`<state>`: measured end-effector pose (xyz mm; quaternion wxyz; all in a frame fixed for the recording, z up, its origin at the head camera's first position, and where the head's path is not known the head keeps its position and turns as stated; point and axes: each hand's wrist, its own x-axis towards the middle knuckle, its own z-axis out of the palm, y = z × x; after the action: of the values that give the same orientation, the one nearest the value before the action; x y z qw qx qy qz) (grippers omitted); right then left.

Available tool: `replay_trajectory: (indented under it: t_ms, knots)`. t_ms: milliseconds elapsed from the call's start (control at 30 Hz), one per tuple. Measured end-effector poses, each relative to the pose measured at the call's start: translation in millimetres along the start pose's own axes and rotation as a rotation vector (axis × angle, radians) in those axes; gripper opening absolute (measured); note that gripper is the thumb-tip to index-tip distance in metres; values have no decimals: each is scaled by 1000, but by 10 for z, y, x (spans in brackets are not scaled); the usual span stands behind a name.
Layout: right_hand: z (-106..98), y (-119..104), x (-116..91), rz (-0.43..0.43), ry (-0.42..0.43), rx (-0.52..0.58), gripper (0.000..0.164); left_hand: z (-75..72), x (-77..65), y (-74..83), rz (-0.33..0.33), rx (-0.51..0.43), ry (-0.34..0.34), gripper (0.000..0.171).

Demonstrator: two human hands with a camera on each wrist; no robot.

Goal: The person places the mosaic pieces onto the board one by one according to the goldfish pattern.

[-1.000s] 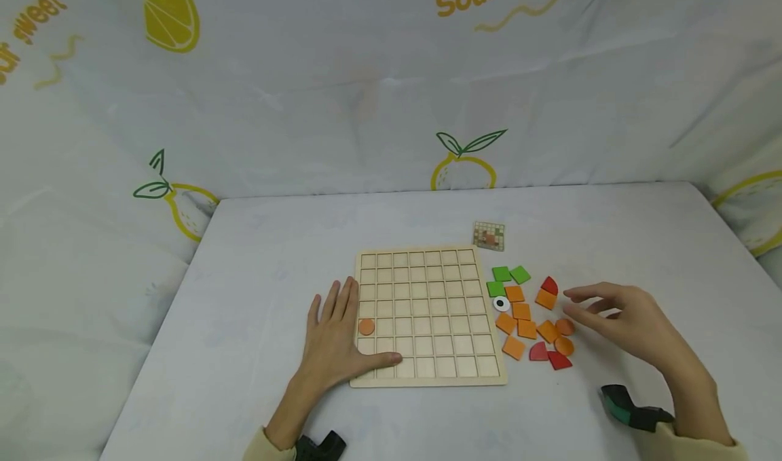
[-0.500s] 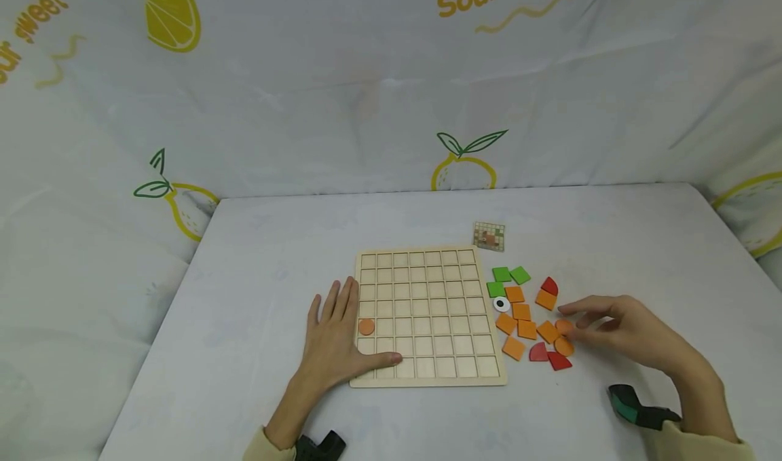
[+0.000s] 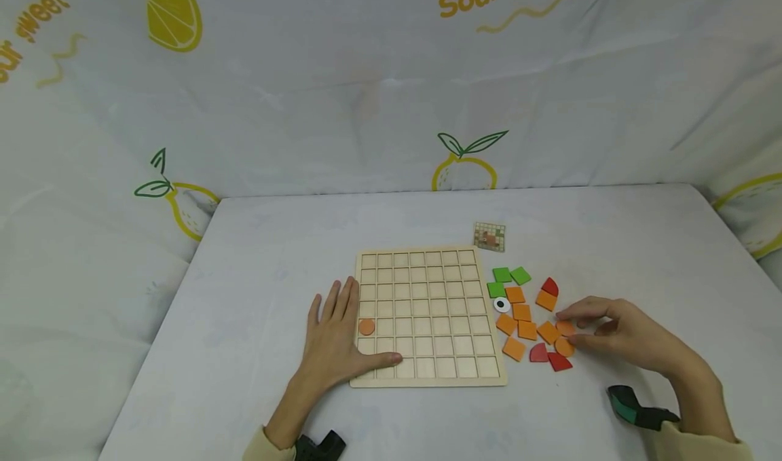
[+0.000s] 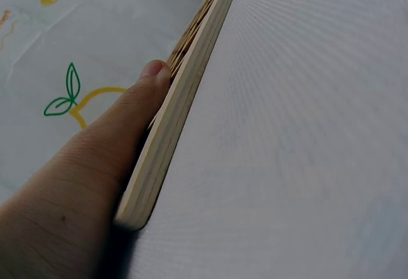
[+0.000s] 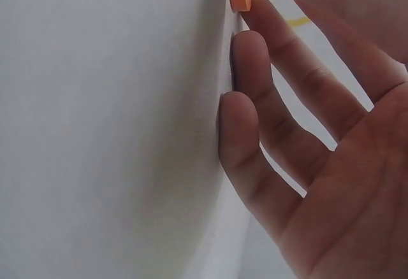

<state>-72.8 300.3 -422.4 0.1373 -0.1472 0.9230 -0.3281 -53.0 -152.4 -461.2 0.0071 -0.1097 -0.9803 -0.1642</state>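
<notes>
A pale wooden grid board [image 3: 427, 383] lies flat on the table, with one orange disc [image 3: 366, 326] in a cell of its leftmost column. My left hand [image 3: 332, 345] rests spread along the board's left side, the thumb lying across its near left corner. In the left wrist view that thumb [image 4: 153, 75] is pressed over the board's edge [image 4: 172, 126]. To the right of the board, my right hand [image 3: 635, 332] pinches an orange disc [image 3: 565, 327] between thumb and index finger. In the right wrist view the other fingers [image 5: 245, 126] are bent beside the tabletop.
Loose tiles lie right of the board: several orange squares [image 3: 522, 311], green squares [image 3: 520, 275], red pieces [image 3: 539, 352], another orange disc [image 3: 564, 347] and an eye tile [image 3: 501, 304]. A small pattern card [image 3: 489, 237] sits behind the board. A lemon-print cloth [image 3: 305, 108] hangs behind.
My right hand has come down toward me, from beside the red and orange pieces to the orange disc, its thumb and index finger now at the disc's edges. The left hand stays put.
</notes>
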Motion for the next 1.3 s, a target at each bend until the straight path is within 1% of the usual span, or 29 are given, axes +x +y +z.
replay_trajectory:
  t_ms: [200, 400, 633, 767, 933, 1133, 1300]
  knots:
    - [29, -13, 0, 13, -1, -7, 28, -6, 1, 5, -4, -5, -8, 143]
    - [51, -29, 5, 36, -14, -9, 32, -4, -6, 1, 1, 2, -1, 143]
    - [66, -52, 12, 37, -10, -23, 33, 2, -12, -6, 8, 4, 4, 143]
    - [70, -57, 11, 40, -5, -22, 33, 3, -10, -15, 6, 3, -20, 144]
    - [74, -63, 19, 43, 3, -25, 31, -7, -7, -22, 2, -3, -67, 146]
    - [83, -80, 28, 23, 44, -54, 26, -9, -8, -26, 3, 7, -76, 145]
    - [89, -83, 26, 25, 57, -56, 26, -13, -14, -23, 4, 14, -73, 145]
